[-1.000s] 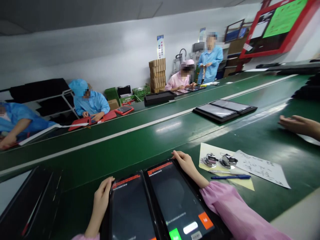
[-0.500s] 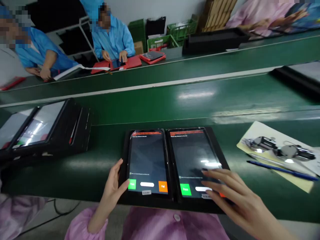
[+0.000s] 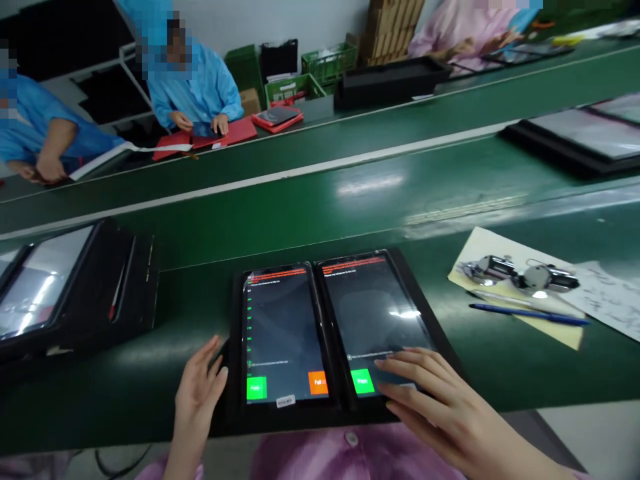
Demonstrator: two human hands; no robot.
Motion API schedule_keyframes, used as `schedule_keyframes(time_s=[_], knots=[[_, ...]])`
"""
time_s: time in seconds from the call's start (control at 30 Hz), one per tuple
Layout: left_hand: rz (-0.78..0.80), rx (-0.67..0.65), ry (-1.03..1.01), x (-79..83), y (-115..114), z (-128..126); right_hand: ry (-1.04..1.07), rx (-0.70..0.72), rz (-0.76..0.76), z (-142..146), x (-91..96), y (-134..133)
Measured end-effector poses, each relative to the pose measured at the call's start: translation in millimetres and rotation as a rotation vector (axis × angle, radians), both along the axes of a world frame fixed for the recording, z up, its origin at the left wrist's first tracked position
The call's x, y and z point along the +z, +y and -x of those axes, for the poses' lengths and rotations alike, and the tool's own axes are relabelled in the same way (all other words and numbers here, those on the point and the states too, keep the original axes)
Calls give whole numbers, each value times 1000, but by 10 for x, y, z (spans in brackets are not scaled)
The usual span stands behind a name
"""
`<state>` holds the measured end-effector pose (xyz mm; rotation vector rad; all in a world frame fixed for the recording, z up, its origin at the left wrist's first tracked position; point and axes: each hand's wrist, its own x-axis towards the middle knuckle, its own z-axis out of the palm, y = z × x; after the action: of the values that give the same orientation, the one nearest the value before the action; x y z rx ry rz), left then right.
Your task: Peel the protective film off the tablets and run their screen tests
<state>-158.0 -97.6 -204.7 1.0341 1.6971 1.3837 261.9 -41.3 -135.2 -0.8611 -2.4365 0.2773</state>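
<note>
Two tablets lie side by side in a black tray (image 3: 453,363) on the green bench. The left tablet (image 3: 283,333) shows a dark screen with red text, a green column at its left, a green button and an orange "Fail" button. On the right tablet (image 3: 375,310) the green button shows, while my fingers cover the lower right. My left hand (image 3: 200,387) is open beside the tray's left edge, holding nothing. Over the right tablet's lower part my right hand (image 3: 435,400) hovers or rests with fingers apart; contact is unclear.
Stacked black trays with tablets (image 3: 45,280) stand at the left. To the right lie a blue pen (image 3: 530,315), shiny metal parts (image 3: 545,279) and paper (image 3: 613,297). Another tablet tray (image 3: 565,143) sits farther back. Co-workers in blue (image 3: 200,80) and pink work across the bench.
My left hand has drawn back left from the left tablet's green button. That screen now shows a green column, and its white bar is gone. The view has shifted rightward.
</note>
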Motion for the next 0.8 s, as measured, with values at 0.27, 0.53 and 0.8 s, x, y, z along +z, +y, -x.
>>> schedule_keyframes(time_s=[0.27, 0.53, 0.8], knots=[[-32, -161, 560, 234, 370, 33, -101, 14, -49, 130, -60, 36], [-76, -391, 925, 564, 1568, -278, -100, -239, -65, 564, -57, 1368], [-83, -425, 1033, 602, 1283, -186, -48, -168, -98, 427, -88, 1389]])
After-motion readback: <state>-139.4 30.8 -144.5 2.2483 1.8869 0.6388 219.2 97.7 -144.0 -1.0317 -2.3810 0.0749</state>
